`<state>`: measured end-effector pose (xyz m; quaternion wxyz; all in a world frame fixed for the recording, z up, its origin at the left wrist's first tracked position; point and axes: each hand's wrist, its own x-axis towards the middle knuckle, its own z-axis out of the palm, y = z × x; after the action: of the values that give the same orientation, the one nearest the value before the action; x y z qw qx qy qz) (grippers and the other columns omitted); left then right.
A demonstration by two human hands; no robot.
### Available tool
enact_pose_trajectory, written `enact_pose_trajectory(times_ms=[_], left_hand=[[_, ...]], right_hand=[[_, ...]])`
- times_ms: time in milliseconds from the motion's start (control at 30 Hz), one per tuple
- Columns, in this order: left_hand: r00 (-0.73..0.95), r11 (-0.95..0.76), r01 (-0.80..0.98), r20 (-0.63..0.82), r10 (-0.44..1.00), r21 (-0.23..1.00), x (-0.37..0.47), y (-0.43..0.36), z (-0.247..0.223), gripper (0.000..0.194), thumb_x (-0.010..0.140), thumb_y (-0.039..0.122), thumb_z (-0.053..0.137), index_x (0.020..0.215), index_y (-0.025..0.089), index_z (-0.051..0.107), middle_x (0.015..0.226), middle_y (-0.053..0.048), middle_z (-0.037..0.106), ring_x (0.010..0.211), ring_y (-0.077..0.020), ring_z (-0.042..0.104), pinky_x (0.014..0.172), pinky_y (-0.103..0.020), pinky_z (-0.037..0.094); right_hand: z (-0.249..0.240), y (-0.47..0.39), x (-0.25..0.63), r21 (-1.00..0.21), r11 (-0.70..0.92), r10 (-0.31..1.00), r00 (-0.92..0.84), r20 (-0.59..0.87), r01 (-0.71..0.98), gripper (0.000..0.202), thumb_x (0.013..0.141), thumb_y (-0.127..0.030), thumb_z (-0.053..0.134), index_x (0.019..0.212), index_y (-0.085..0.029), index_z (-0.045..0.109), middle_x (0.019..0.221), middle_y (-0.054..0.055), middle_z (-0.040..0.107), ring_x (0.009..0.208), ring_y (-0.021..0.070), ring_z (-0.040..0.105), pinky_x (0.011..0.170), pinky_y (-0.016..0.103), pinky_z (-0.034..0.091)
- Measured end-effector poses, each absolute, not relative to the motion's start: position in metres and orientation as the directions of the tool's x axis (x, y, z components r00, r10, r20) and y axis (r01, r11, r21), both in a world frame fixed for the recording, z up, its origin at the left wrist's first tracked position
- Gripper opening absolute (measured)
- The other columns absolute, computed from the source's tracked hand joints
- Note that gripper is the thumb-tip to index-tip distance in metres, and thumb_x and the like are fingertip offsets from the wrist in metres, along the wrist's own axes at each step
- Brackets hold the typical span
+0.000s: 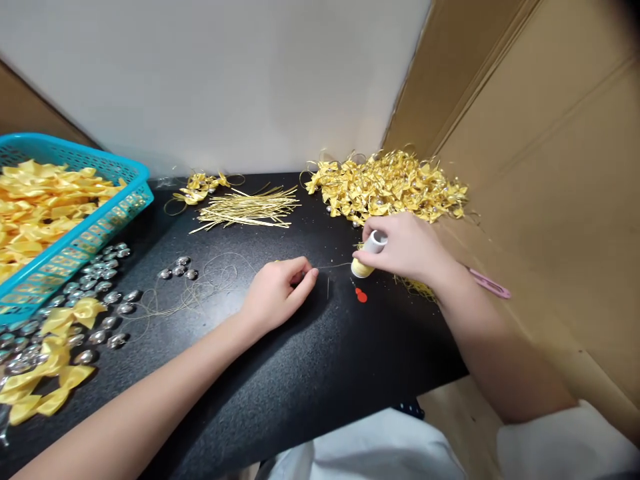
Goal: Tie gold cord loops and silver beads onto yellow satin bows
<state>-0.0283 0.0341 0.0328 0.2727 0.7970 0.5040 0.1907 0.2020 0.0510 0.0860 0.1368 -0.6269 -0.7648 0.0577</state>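
My right hand (407, 248) grips a white spool of thread (369, 255), tilted, with pale yellow thread wound near its lower end. From the spool a thin thread (334, 267) runs left to my left hand (280, 290), whose thumb and forefinger pinch it. More loose thread (205, 283) lies in tangled loops left of that hand. Between the hands a needle (328, 289) rests on the black table (280, 400). Just below the spool lies a small red needle threader (361, 295) with a flat rounded body.
A blue basket (115, 217) of yellow bows stands at left, with silver beads (113, 300) and loose bows (65, 377) beside it. Gold twist ties (250, 208) lie at the back. Finished-looking beaded bows (390, 183) are heaped back right. A pink cutter (487, 283) is at right.
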Motion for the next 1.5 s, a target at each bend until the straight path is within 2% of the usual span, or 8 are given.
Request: enact_pose_trajectory(times_ms=[300, 467, 600, 1067, 1200, 1333, 1400, 1500], left_hand=[[0.382, -0.462, 0.706, 0.261, 0.887, 0.537, -0.031, 0.027, 0.015, 0.032, 0.089, 0.037, 0.045, 0.066, 0.017, 0.058, 0.049, 0.003, 0.05, 0.048, -0.0093, 0.046, 0.054, -0.021, 0.032], [0.374, -0.598, 0.604, 0.476, 0.796, 0.526, -0.032, 0.026, 0.013, 0.028, 0.088, 0.027, 0.049, 0.063, 0.017, 0.054, 0.047, 0.007, 0.048, 0.042, -0.0054, 0.045, 0.049, -0.017, 0.033], [0.331, -0.657, 0.552, 0.588, 0.738, 0.514, -0.031, 0.026, 0.013, 0.025, 0.088, 0.023, 0.051, 0.064, 0.017, 0.052, 0.045, 0.008, 0.043, 0.038, -0.0041, 0.039, 0.045, -0.016, 0.031], [0.326, -0.671, 0.521, 0.603, 0.728, 0.528, -0.03, 0.024, 0.013, 0.025, 0.087, 0.02, 0.052, 0.062, 0.016, 0.051, 0.045, 0.008, 0.043, 0.039, -0.0036, 0.038, 0.045, -0.015, 0.031], [0.321, -0.678, 0.51, 0.614, 0.721, 0.53, -0.03, 0.024, 0.011, 0.025, 0.086, 0.019, 0.052, 0.061, 0.016, 0.051, 0.045, 0.008, 0.042, 0.039, -0.0032, 0.038, 0.045, -0.015, 0.031], [0.317, -0.689, 0.487, 0.626, 0.713, 0.538, -0.029, 0.024, 0.01, 0.024, 0.086, 0.018, 0.053, 0.062, 0.016, 0.05, 0.045, 0.009, 0.041, 0.038, -0.0032, 0.036, 0.044, -0.015, 0.029], [0.315, -0.695, 0.48, 0.634, 0.706, 0.535, -0.029, 0.024, 0.01, 0.024, 0.086, 0.018, 0.053, 0.062, 0.016, 0.05, 0.045, 0.009, 0.041, 0.038, -0.0032, 0.035, 0.044, -0.015, 0.029], [0.314, -0.708, 0.473, 0.651, 0.691, 0.524, -0.03, 0.023, 0.011, 0.024, 0.085, 0.017, 0.053, 0.061, 0.017, 0.05, 0.044, 0.009, 0.04, 0.038, -0.0032, 0.035, 0.043, -0.015, 0.029]], right_hand=[[0.067, -0.006, 0.261, -0.342, 0.112, 0.923, 0.029, 0.383, 0.933, 0.038, 0.08, -0.052, 0.065, 0.102, -0.021, 0.064, 0.086, 0.005, 0.067, 0.075, 0.0192, 0.059, 0.068, 0.03, 0.042], [0.027, -0.054, 0.354, -0.035, -0.215, 0.926, 0.215, 0.312, 0.976, 0.049, 0.082, -0.059, 0.056, 0.099, -0.015, 0.068, 0.104, 0.015, 0.067, 0.095, 0.0323, 0.056, 0.082, 0.044, 0.045], [0.009, -0.06, 0.383, 0.017, -0.249, 0.934, 0.236, 0.268, 0.968, 0.049, 0.089, -0.057, 0.045, 0.101, -0.016, 0.068, 0.108, 0.015, 0.066, 0.096, 0.0335, 0.055, 0.083, 0.045, 0.044], [-0.004, -0.061, 0.389, -0.161, -0.21, 0.914, 0.252, 0.319, 0.964, 0.05, 0.087, -0.065, 0.031, 0.075, -0.021, 0.051, 0.08, 0.015, 0.059, 0.079, 0.0301, 0.054, 0.076, 0.047, 0.043], [0.014, -0.073, 0.35, -0.484, -0.217, 0.807, 0.435, 0.4, 0.848, 0.035, 0.084, -0.058, 0.049, 0.083, -0.024, 0.043, 0.085, 0.011, 0.061, 0.076, 0.0259, 0.058, 0.073, 0.043, 0.046], [0.027, -0.088, 0.269, -0.934, -0.229, 0.907, 0.408, -0.104, 0.273, 0.037, 0.084, -0.058, 0.057, 0.092, -0.026, 0.041, 0.066, -0.004, 0.05, 0.047, 0.0107, 0.039, 0.046, 0.024, 0.034], [0.028, -0.086, 0.228, -0.882, -0.461, 0.877, 0.099, -0.47, -0.1, 0.042, 0.083, -0.063, 0.055, 0.092, -0.024, 0.045, 0.06, -0.007, 0.041, 0.041, 0.0057, 0.025, 0.04, 0.019, 0.023], [0.028, -0.067, 0.189, -0.615, -0.702, 0.708, -0.256, -0.658, -0.358, 0.038, 0.094, -0.055, 0.042, 0.089, -0.018, 0.052, 0.059, -0.008, 0.034, 0.041, 0.0029, 0.017, 0.038, 0.016, 0.015]])
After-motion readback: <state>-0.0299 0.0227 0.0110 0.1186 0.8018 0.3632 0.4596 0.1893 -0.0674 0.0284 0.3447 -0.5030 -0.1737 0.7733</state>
